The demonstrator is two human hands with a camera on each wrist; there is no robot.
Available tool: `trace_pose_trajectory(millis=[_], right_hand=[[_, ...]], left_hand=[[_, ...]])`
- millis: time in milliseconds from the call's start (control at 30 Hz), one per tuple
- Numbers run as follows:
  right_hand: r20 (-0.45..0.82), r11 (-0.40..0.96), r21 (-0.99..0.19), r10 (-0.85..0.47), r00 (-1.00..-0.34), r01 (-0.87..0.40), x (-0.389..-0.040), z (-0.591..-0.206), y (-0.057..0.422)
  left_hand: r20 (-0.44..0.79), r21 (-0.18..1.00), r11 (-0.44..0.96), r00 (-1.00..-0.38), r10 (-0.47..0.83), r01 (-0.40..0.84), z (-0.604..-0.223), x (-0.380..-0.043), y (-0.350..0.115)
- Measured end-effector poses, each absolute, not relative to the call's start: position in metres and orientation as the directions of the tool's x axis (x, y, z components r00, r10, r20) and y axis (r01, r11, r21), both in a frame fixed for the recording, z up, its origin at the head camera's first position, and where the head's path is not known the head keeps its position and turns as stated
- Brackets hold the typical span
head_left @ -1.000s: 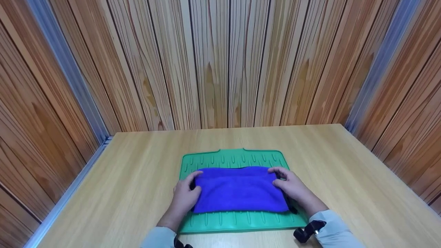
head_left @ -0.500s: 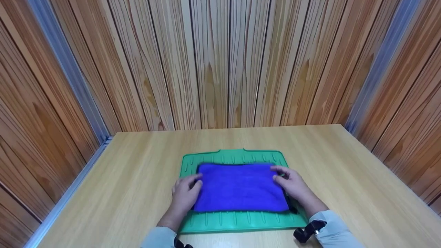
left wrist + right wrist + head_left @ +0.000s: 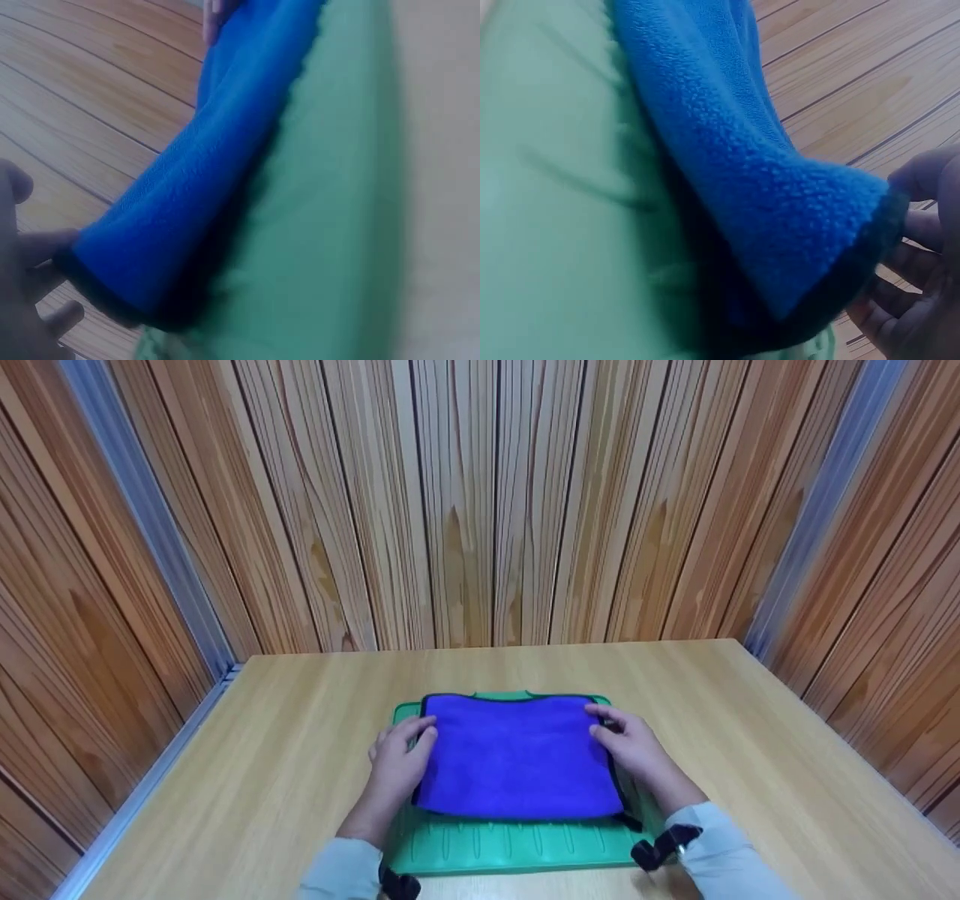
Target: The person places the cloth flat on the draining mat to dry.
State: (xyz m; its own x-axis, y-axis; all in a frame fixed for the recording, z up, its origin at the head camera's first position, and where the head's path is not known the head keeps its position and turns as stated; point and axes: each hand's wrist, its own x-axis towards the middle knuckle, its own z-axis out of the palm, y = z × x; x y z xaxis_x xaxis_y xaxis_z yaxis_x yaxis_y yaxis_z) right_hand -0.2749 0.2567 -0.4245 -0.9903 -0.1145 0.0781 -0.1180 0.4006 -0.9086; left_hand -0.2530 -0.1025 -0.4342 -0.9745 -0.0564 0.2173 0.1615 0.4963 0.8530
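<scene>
A blue fleecy towel (image 3: 517, 757) with dark edging stretches between both hands over a green ribbed mat (image 3: 517, 855). My left hand (image 3: 401, 761) grips its left side, the index finger and thumb at the edge in the head view. In the left wrist view, fingers (image 3: 49, 247) lie at the dark border. My right hand (image 3: 637, 746) holds the right side; its fingers (image 3: 922, 225) meet the edging in the right wrist view. The towel (image 3: 757, 172) curves up off the mat at its sides. Its underside is hidden in the head view.
The mat lies on a light wooden table (image 3: 300, 750). Wood-plank walls (image 3: 465, 510) stand behind and at both sides, with metal posts (image 3: 161, 510) in the corners. Black straps with small mounts (image 3: 667, 844) sit on both wrists.
The towel's far edge has moved up and away, covering more of the mat's far part. A rumple across it has flattened out. Both hands have shifted slightly upward with it.
</scene>
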Motion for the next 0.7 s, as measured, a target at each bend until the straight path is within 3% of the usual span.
trace_pose_trajectory(millis=[200, 500, 700], right_hand=[[0.099, 0.453, -0.881, -0.107, -0.989, -0.137, -0.298, -0.422, 0.252], [0.007, 0.638, -0.763, -0.145, -0.989, -0.099, -0.323, -0.442, 0.245], [0.035, 0.613, -0.787, -0.074, -0.997, -0.073, -0.329, -0.435, 0.242]], left_hand=[[0.241, 0.819, 0.546, -0.970, -0.046, 0.177, -0.425, -0.270, -0.100], [-0.077, 0.793, 0.601, -0.995, -0.064, -0.100, -0.440, -0.296, -0.100], [-0.056, 0.820, 0.565, -0.995, -0.085, -0.094, -0.436, -0.302, -0.098]])
